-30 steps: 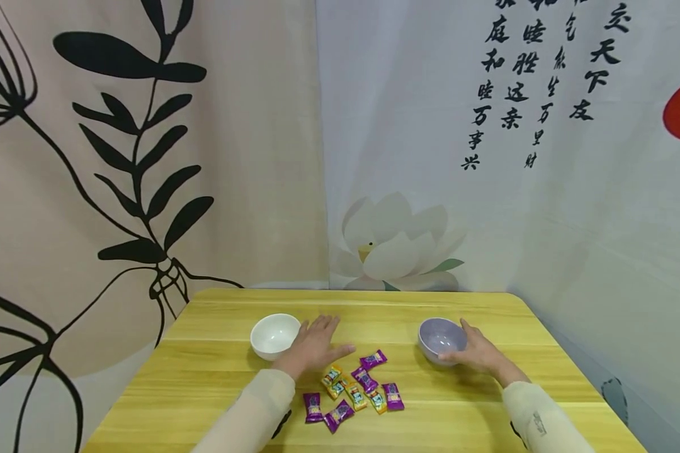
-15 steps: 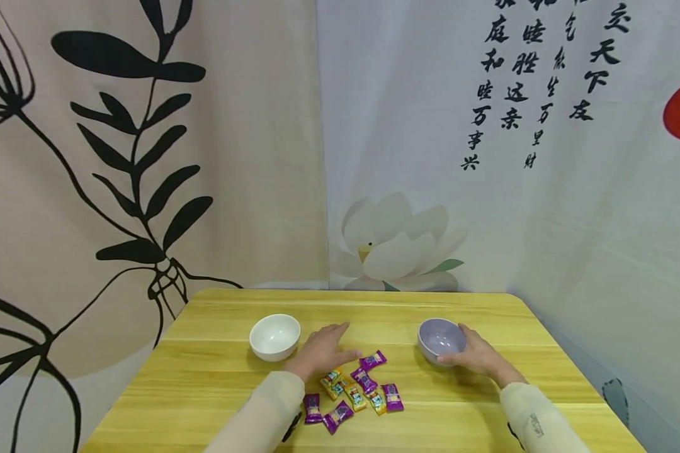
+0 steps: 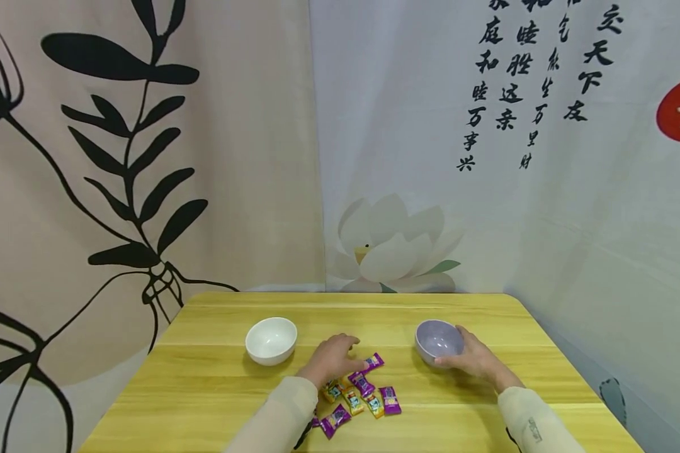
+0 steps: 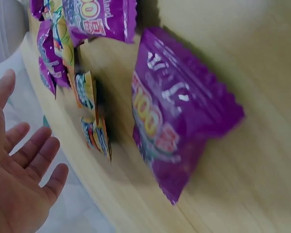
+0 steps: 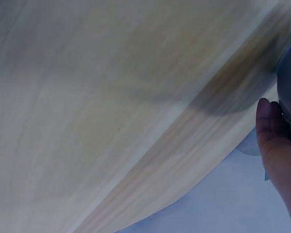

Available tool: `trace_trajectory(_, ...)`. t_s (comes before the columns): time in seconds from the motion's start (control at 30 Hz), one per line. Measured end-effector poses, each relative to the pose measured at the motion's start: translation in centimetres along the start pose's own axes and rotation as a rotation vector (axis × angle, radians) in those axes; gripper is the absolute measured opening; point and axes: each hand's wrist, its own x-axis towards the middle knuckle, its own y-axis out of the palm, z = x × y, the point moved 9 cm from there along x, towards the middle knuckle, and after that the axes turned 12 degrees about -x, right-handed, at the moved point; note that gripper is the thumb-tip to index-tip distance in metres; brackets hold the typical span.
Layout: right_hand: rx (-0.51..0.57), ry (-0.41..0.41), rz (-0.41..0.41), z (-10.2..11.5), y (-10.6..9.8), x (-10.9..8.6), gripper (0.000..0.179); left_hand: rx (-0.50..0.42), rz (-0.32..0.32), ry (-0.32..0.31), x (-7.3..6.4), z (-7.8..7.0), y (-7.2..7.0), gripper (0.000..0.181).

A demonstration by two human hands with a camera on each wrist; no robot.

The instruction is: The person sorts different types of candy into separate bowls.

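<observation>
My left hand (image 3: 333,360) is over the far-left side of a group of wrapped candies, its fingers loosely bent and holding nothing. In the left wrist view that hand (image 4: 19,179) is apart from the candies, and a purple-wrapped candy (image 4: 169,111) lies close to the camera. At the right, my right hand (image 3: 481,358) holds the side of a light purple bowl (image 3: 437,340), thumb at the near side and fingers behind. The right wrist view catches its fingers (image 5: 265,116) against the bowl (image 5: 288,82). Some candies at the left are partly hidden by my left arm.
A white bowl (image 3: 271,341) stands to the left of my left hand. Purple candies (image 3: 390,400) and yellow candies (image 3: 354,401) lie mid-table between the bowls. Behind the wooden table (image 3: 204,327) hangs a printed cloth (image 3: 272,157).
My left hand has moved right and nearer, away from the white bowl, and its fingers have bent more. The right hand stays at the purple bowl. The head view has shifted slightly.
</observation>
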Motion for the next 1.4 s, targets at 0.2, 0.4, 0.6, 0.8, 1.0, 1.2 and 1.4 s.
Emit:
trace_trajectory(0.2,0.023,-0.001,-0.002,-0.1,0.1,-0.2,0.116,0.001,0.007,-0.007,0.5,-0.1,0.9,0.059)
trace_trajectory(0.4,0.067,-0.01,-0.016,-0.1,0.2,-0.4,0.117,-0.019,0.007,-0.023,0.7,0.2,1.3,0.056)
trace_trajectory(0.6,0.112,0.011,-0.012,-0.7,0.6,-0.2,0.119,-0.027,0.005,-0.039,0.6,0.4,1.3,0.054)
trace_trajectory(0.8,0.124,0.005,-0.027,-0.8,0.6,-0.1,0.118,-0.02,0.008,-0.039,0.9,0.5,1.3,0.052)
trace_trajectory(1.0,0.118,0.009,-0.026,-0.8,0.6,-0.1,0.117,0.048,0.008,-0.013,1.2,0.5,1.9,0.048)
trace_trajectory(1.2,0.114,0.014,-0.034,-0.7,0.5,-0.1,0.117,0.102,0.0,-0.013,1.3,0.3,2.2,0.044)
trace_trajectory(1.4,0.12,0.013,-0.03,-0.7,0.5,-0.2,0.117,0.136,-0.011,-0.004,1.5,0.3,2.4,0.041)
